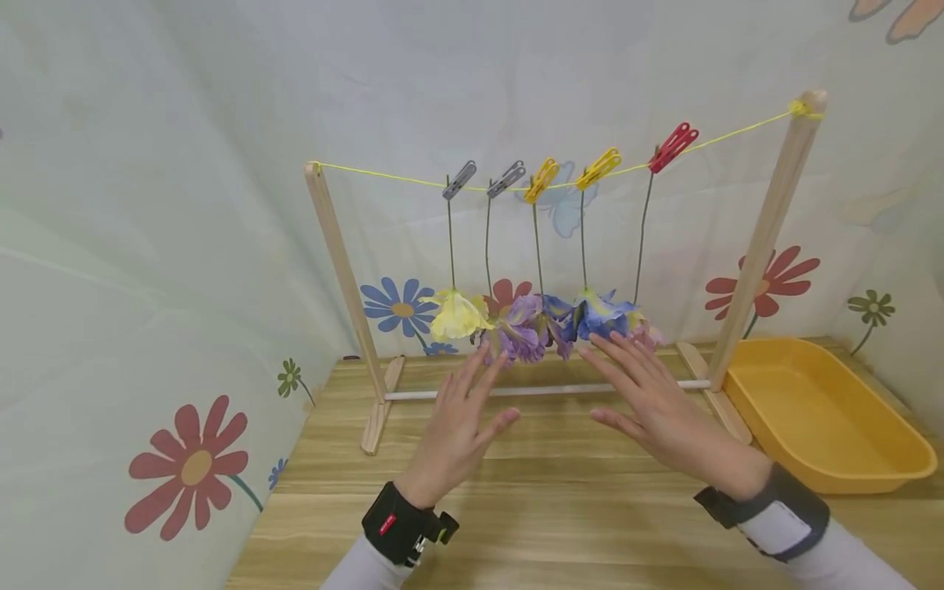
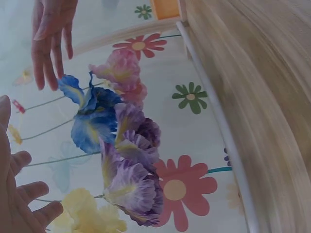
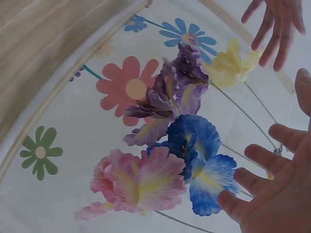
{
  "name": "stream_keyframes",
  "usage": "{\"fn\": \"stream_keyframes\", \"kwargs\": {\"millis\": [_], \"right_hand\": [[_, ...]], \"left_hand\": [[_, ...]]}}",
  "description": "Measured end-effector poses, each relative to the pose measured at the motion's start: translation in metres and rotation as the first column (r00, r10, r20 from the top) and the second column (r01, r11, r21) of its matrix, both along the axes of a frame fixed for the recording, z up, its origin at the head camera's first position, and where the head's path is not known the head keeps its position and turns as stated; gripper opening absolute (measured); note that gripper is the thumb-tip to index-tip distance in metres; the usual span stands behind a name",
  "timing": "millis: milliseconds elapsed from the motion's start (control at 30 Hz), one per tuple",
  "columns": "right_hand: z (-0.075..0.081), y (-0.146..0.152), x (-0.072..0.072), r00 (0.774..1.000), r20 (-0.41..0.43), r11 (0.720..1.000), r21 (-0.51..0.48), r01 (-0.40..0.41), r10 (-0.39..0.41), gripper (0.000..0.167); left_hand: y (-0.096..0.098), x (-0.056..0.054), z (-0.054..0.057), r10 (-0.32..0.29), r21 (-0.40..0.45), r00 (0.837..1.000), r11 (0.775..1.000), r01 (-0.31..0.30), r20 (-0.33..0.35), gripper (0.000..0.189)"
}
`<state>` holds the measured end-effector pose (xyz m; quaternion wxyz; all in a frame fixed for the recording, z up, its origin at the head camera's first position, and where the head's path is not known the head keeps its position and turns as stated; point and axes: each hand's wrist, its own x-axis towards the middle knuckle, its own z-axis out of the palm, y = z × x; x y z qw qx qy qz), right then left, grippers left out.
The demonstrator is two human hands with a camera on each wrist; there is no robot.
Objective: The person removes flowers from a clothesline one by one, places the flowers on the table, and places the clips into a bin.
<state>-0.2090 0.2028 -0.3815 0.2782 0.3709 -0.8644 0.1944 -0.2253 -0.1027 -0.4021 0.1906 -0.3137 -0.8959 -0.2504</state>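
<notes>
Artificial flowers hang head-down from a yellow line [image 1: 383,174]: a yellow flower [image 1: 456,316], purple flowers [image 1: 522,329], a blue flower [image 1: 601,314] and a pink flower [image 3: 141,179]. Grey clothespins [image 1: 460,180], yellow clothespins [image 1: 599,170] and a red clothespin [image 1: 674,148] fix their stems to the line. My left hand [image 1: 459,428] reaches up below the yellow and purple blooms, fingers extended and holding nothing. Close to the blue and pink blooms is my right hand [image 1: 660,406], its fingers also extended. Whether its fingertips touch petals I cannot tell.
Two wooden posts [image 1: 769,238] with feet hold the line, joined low down by a white rod [image 1: 560,390]. A yellow plastic basin [image 1: 819,418] sits to the right on the wood-grain table [image 1: 575,524]. Behind hangs a pale curtain [image 1: 221,246] printed with flowers and butterflies.
</notes>
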Motion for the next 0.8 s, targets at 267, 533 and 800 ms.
{"fn": "stream_keyframes", "kwargs": {"millis": [267, 533, 800], "right_hand": [[0.015, -0.007, -0.006, 0.997, -0.07, 1.0, -0.005, -0.019, 0.019, 0.073], [0.03, -0.014, -0.01, 0.998, -0.052, 0.999, -0.027, -0.037, 0.036, 0.073], [0.043, -0.02, -0.017, 0.994, -0.102, 0.998, -0.044, -0.048, 0.044, 0.074]], "left_hand": [[-0.001, 0.0, 0.015, -0.024, 0.137, 1.0, 0.99, 0.026, -0.014, 0.076], [-0.002, -0.001, 0.025, -0.027, 0.25, 0.997, 0.967, 0.045, -0.075, 0.064], [-0.002, -0.006, 0.034, -0.015, 0.315, 0.985, 0.947, 0.069, -0.171, 0.056]]}}
